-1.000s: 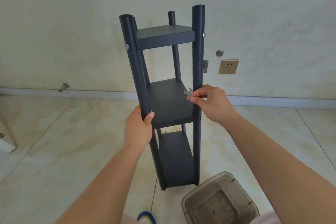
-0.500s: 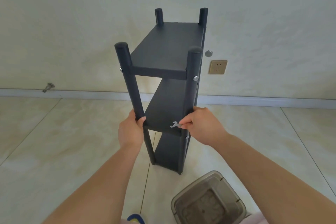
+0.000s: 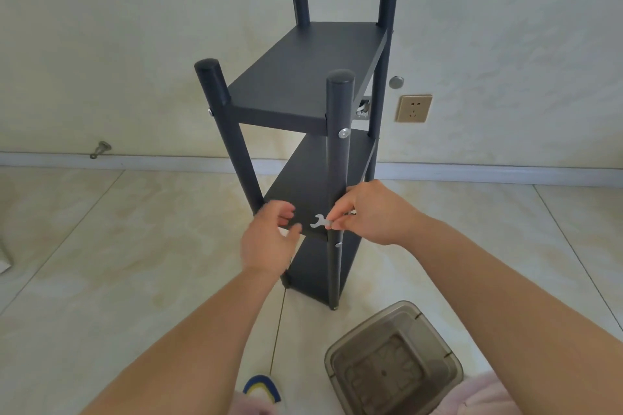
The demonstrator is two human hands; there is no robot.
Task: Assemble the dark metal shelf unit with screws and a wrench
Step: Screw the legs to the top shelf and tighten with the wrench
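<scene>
At frame centre our right hand pinches the small flat silver wrench; our left hand is released. The tall dark metal shelf unit looks stiff and tippy, so we should hold a post.

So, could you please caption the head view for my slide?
Right hand pinches a small wrench beside the dark shelf unit's front post; left hand hovers open.

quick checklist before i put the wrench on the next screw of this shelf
1. Wrench pinched in right hand: ok.
2. Left hand steadying the shelf unit: not ok, blurred and apparently off the near left post.
3. Shelf unit upright on the floor: ok.
4. Screw under the middle shelf visible: ok.
5. Its tightness: cannot tell.
6. Clear bin beside the base, not blocking: ok.
</scene>
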